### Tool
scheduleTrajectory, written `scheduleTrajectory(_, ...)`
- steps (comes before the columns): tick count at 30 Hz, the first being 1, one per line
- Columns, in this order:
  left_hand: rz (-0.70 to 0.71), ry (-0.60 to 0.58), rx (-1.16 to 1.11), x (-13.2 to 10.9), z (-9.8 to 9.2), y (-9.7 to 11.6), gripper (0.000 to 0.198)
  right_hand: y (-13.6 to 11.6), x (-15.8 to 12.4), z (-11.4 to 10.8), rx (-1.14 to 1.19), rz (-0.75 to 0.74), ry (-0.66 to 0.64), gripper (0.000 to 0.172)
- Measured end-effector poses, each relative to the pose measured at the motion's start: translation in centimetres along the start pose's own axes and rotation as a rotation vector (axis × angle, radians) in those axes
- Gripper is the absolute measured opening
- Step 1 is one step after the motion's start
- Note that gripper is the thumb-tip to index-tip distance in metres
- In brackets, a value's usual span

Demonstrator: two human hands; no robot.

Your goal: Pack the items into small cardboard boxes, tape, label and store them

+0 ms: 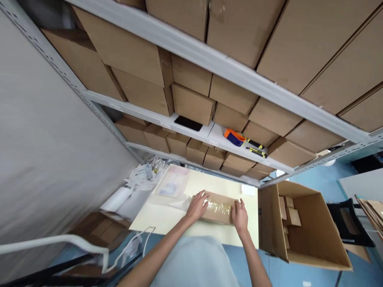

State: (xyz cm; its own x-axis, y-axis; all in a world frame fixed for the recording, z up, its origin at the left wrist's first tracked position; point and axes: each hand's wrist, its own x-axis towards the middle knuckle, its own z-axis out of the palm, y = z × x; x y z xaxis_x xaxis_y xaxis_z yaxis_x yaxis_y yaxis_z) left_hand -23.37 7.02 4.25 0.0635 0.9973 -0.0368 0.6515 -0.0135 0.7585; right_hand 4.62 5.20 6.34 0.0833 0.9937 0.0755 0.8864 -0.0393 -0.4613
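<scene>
A small cardboard box (216, 217) lies on the cream tabletop (206, 181), with shiny clear tape (218, 206) across its top. My left hand (197, 206) grips the box's left end, fingers curled over the top edge. At the opposite end, my right hand (240, 216) holds the box, its fingers bent around the corner. The undersides of both hands are hidden. To the left of the box lies a clear plastic bag (172, 183), and a small white card-like item (248, 189) rests near the table's right corner.
Metal shelves (191, 129) packed with cardboard boxes rise behind the table. On one shelf sit an orange-and-blue holder (234, 137), yellow-black cutters (256, 152) and a black flat object (188, 123). A large open carton (317, 223) with small boxes stands right; paper scraps (143, 179) lie left.
</scene>
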Motion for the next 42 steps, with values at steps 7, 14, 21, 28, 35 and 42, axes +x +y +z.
scheduleTrajectory(7, 0.236, 0.215, -0.017, 8.7, -3.7, 5.4, 0.034, -5.9, 14.0, -4.3, 0.035, -0.394, 0.306, 0.045)
scheduleTrajectory(14, 0.42, 0.505, -0.101, 17.9, -12.5, 16.9, 0.032, -18.4, 29.0, -13.4, -0.166, -0.484, 0.211, 0.042)
scheduleTrajectory(21, 0.439, 0.536, -0.127, 17.1, -14.9, 19.1, 0.031, -23.0, 33.1, -12.8, -0.338, -0.236, -0.082, 0.03)
scheduleTrajectory(28, 0.28, 0.521, -0.259, 13.6, -13.1, 15.8, 0.028, -21.7, 30.8, -12.6, -0.191, -0.304, -0.096, 0.036)
scheduleTrajectory(35, 0.196, 0.497, -0.664, 6.1, -11.9, 16.1, 0.03, -19.0, 16.2, -11.4, 0.825, -0.406, -0.082, 0.05)
scheduleTrajectory(42, 0.136, 0.399, -0.659, -1.0, -13.7, 18.8, 0.016, -20.5, 5.0, -14.2, 0.93, -0.28, -0.104, 0.035)
